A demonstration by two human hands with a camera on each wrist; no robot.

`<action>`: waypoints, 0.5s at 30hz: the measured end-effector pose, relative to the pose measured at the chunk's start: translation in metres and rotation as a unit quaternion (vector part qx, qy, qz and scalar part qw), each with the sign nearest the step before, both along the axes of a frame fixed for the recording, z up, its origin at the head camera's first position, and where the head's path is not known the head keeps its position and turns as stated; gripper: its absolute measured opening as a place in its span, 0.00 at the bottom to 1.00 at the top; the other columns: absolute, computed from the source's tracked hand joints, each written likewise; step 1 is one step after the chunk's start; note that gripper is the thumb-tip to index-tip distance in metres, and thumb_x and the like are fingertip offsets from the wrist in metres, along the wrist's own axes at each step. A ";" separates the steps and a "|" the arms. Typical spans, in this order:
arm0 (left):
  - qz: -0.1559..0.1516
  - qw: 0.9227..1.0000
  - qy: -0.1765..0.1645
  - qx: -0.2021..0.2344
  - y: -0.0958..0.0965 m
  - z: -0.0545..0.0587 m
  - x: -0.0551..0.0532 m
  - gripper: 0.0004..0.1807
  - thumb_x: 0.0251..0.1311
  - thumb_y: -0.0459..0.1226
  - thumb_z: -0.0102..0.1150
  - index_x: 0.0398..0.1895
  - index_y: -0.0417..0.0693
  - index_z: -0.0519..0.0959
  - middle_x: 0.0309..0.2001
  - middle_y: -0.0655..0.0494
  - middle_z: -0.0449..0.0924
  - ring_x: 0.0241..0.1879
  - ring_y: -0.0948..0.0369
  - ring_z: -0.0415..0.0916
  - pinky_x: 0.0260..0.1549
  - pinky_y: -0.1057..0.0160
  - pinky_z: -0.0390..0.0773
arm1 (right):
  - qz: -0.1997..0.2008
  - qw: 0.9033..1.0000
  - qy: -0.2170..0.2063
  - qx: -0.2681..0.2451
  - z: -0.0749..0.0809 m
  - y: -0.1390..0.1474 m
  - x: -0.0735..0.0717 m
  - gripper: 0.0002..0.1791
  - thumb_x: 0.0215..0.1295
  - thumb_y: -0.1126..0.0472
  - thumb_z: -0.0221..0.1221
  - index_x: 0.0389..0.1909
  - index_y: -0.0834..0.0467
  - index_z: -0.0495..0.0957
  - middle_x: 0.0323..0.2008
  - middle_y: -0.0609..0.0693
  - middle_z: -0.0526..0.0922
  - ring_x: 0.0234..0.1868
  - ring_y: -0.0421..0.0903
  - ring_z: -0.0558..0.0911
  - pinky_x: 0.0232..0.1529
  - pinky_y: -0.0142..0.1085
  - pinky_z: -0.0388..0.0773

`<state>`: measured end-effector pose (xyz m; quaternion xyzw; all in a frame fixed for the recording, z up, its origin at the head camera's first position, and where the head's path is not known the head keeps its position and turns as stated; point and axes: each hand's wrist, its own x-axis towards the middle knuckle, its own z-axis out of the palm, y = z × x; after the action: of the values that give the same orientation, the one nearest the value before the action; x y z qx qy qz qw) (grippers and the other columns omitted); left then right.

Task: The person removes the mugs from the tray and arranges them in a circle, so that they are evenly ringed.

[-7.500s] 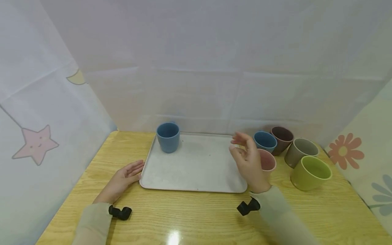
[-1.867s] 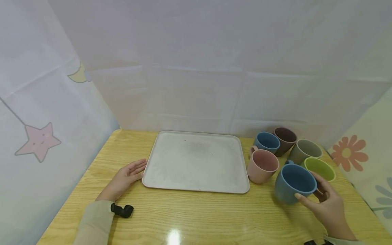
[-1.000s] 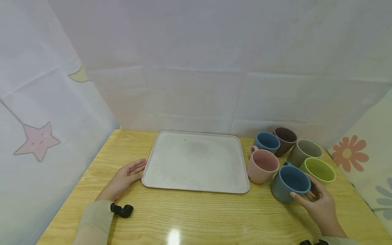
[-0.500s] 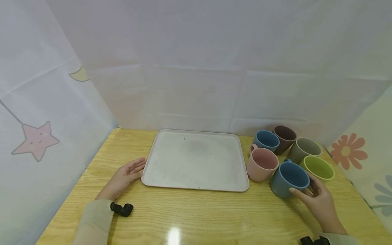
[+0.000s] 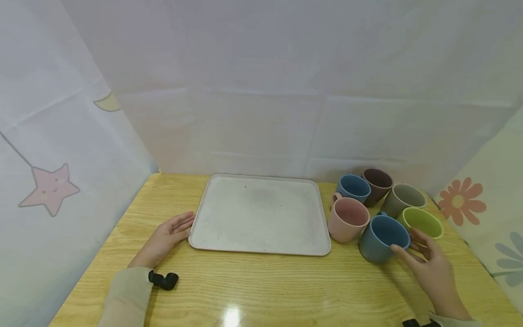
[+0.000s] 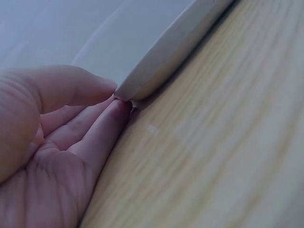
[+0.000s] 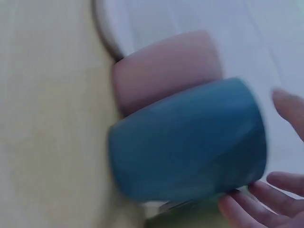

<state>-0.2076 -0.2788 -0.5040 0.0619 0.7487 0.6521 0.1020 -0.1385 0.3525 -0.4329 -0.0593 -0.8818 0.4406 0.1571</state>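
Observation:
A blue mug (image 5: 376, 245) stands upright on the table at the right, close beside a pink mug (image 5: 345, 225). My right hand (image 5: 431, 268) is at the blue mug's right side. In the right wrist view its fingers (image 7: 266, 204) touch the mug's wall near the rim, while the thumb (image 7: 289, 109) stands off the mug. My left hand (image 5: 165, 238) lies on the table at the left edge of a pale tray (image 5: 261, 218). Its thumb and fingertips touch the tray's rim (image 6: 156, 57), the fingers fairly straight.
Behind the blue mug stand a second blue mug (image 5: 353, 187), a dark brown mug (image 5: 377, 186), a grey mug (image 5: 402, 200) and a green mug (image 5: 422, 222), close together. A white cloth (image 5: 253, 91) hangs behind the wooden table (image 5: 245, 286).
The blue mug has gone from the tray's far left corner to the table at the right, carried by my right hand. The right thumb has just loosened from it. The left hand stays put.

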 end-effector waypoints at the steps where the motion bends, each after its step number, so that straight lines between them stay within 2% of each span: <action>1: 0.000 1.000 0.001 -0.001 0.000 0.000 0.000 0.37 0.74 0.36 0.56 0.80 0.37 0.52 0.77 0.38 0.55 0.76 0.50 0.54 0.59 0.76 0.71 | -0.014 1.000 0.018 -0.004 0.004 -0.002 0.001 0.36 0.67 0.58 0.68 0.71 0.67 0.66 0.53 0.38 0.77 0.46 0.18 0.73 0.42 0.13 0.75; 3: 0.001 1.000 0.002 -0.007 0.000 0.000 0.000 0.37 0.74 0.36 0.56 0.80 0.37 0.52 0.77 0.38 0.55 0.76 0.49 0.54 0.58 0.77 0.71 | -0.033 0.997 0.063 -0.014 0.013 -0.007 0.001 0.29 0.69 0.61 0.66 0.67 0.67 0.71 0.48 0.30 0.78 0.46 0.21 0.76 0.44 0.13 0.74; 6: 0.010 0.999 0.009 -0.038 -0.001 0.007 0.001 0.36 0.74 0.36 0.56 0.79 0.36 0.54 0.76 0.38 0.59 0.75 0.46 0.55 0.57 0.79 0.70 | -0.037 0.989 0.139 -0.028 0.022 -0.020 -0.003 0.20 0.70 0.67 0.63 0.60 0.67 0.77 0.45 0.32 0.82 0.47 0.26 0.79 0.46 0.13 0.74; 8: 0.013 0.998 0.016 -0.063 -0.002 0.015 0.003 0.34 0.75 0.36 0.54 0.79 0.36 0.55 0.74 0.37 0.61 0.74 0.44 0.57 0.56 0.77 0.72 | -0.012 0.983 0.180 -0.031 0.025 -0.030 -0.008 0.16 0.70 0.71 0.60 0.57 0.70 0.78 0.46 0.35 0.83 0.48 0.28 0.80 0.48 0.15 0.75; 10: 0.020 0.994 0.036 -0.104 -0.002 0.026 0.005 0.32 0.76 0.36 0.52 0.78 0.36 0.57 0.73 0.36 0.64 0.72 0.42 0.62 0.58 0.70 0.75 | 0.021 0.978 0.205 -0.028 0.027 -0.041 -0.015 0.14 0.71 0.73 0.58 0.55 0.71 0.78 0.47 0.36 0.82 0.49 0.29 0.80 0.50 0.16 0.74; 13: 0.032 0.981 0.079 -0.174 0.002 0.045 0.004 0.29 0.78 0.34 0.47 0.78 0.38 0.57 0.71 0.36 0.66 0.69 0.39 0.65 0.60 0.51 0.77 | 0.074 0.972 0.222 -0.013 0.034 -0.057 -0.028 0.14 0.71 0.74 0.56 0.56 0.70 0.78 0.48 0.39 0.81 0.50 0.29 0.80 0.52 0.16 0.73; 15: 0.040 0.965 0.116 -0.234 0.007 0.058 -0.001 0.29 0.77 0.32 0.46 0.78 0.39 0.58 0.71 0.37 0.67 0.67 0.38 0.66 0.61 0.41 0.75 | 0.104 0.970 0.221 -0.003 0.041 -0.069 -0.040 0.15 0.72 0.72 0.56 0.57 0.69 0.78 0.50 0.44 0.81 0.50 0.30 0.80 0.51 0.16 0.73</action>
<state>-0.2082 -0.2720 -0.4464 0.0813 0.8888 0.4510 0.0000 -0.1788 0.2840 -0.3922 0.1312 -0.8254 0.4591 0.3012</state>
